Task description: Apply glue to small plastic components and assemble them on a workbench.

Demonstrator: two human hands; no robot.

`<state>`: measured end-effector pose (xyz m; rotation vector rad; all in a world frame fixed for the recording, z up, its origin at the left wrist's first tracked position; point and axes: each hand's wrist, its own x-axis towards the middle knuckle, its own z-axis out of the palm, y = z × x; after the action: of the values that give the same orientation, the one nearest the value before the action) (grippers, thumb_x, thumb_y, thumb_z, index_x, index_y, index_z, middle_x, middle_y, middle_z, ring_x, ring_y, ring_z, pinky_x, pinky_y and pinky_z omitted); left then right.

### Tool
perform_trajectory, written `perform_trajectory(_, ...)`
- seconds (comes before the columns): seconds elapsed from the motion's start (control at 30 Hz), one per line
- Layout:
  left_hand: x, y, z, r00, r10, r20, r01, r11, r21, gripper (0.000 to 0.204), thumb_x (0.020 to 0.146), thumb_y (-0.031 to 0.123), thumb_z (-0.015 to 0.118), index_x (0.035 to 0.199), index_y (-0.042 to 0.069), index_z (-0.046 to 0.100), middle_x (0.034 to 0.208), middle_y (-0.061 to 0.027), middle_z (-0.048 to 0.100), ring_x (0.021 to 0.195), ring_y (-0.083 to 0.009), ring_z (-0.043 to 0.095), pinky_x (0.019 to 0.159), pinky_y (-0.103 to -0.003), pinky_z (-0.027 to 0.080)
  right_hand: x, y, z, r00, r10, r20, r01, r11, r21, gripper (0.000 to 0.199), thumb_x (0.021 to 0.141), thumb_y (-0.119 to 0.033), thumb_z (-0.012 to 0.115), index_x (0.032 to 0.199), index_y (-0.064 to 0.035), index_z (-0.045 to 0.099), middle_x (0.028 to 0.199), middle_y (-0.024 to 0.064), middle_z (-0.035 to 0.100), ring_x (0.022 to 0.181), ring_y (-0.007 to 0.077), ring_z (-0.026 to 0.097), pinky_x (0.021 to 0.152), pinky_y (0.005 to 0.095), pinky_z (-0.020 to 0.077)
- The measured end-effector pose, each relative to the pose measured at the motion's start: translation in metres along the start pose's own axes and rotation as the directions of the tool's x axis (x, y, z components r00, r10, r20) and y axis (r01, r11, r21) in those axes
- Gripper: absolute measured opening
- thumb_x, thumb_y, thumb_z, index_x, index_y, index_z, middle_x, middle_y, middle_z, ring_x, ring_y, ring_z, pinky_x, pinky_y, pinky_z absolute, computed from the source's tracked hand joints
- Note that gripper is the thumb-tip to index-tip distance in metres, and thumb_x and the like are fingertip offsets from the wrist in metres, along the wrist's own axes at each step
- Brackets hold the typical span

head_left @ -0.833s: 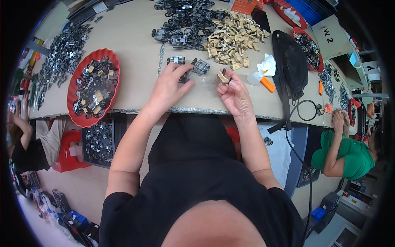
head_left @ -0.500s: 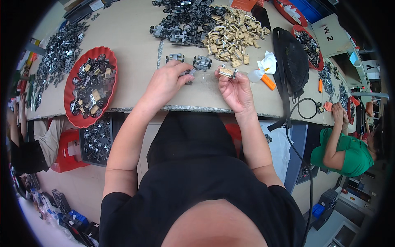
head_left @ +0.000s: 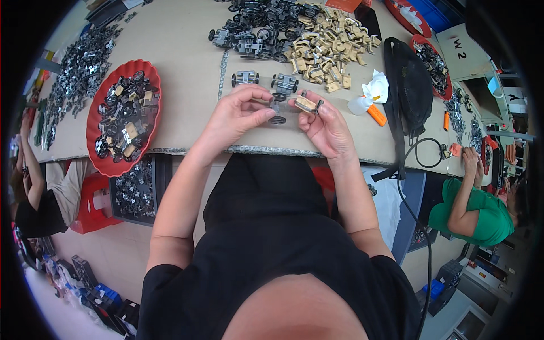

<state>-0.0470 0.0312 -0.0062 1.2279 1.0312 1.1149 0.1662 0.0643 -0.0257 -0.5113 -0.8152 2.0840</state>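
My left hand [head_left: 241,115] is closed, thumb and fingers pinching a small grey wheeled toy chassis [head_left: 276,107]. The chassis is tilted, one black wheel toward the far side and one toward me. Just to its right, my right hand [head_left: 328,127] grips a tan plastic toy part [head_left: 306,103] with a dark edge piece between thumb and fingers. A small gap seems to lie between the two parts. Beyond my hands, a grey wheeled chassis [head_left: 245,78] and another grey chassis [head_left: 284,83] stand on the table.
Farther back lie a heap of black-grey wheeled chassis [head_left: 255,39] and a pile of tan parts [head_left: 331,48]. A red scalloped tray [head_left: 92,130] of assembled pieces sits left. To the right are a white bottle [head_left: 357,106], an orange-handled tool [head_left: 376,115] and a black bag [head_left: 409,85].
My left hand has moved right with the chassis, which is now turned with its wheels in line away from me. The tan part in my right hand is now close beside it.
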Motion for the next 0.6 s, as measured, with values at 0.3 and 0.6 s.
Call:
perform_trajectory(0.3, -0.007, -0.012, 0.008, 1.000, -0.008, 0.000, 0.008, 0.966, -0.258, 0.024, 0.081, 0.004, 0.063, 0.104, -0.001, 0.057, 0.108, -0.0048, 0.048, 0.093, -0.0132, 0.055, 0.080, -0.027, 0.050, -0.005, 0.012, 0.008, 0.995, -0.103, 0.004, 0.101, 0.967, -0.234, 0.049, 0.078, -0.006, 0.065, 0.122, 0.0025, 0.045, 0.114, 0.0092, 0.054, 0.093, 0.0111, 0.053, 0.081, 0.0239, 0.0430)
perform_trajectory(0.6, -0.009, 0.000, 0.011, 0.995, 0.089, -0.033, -0.091, 0.995, -0.043, 0.025, 0.079, 0.004, 0.065, 0.103, -0.001, 0.057, 0.103, -0.0048, 0.049, 0.094, -0.0134, 0.054, 0.079, -0.026, 0.051, -0.006, 0.010, 0.015, 0.996, -0.086, -0.017, 0.077, 0.956, -0.282, 0.049, 0.077, 0.005, 0.063, 0.122, 0.0050, 0.044, 0.108, 0.0089, 0.055, 0.093, 0.0122, 0.056, 0.084, 0.0253, 0.0475)
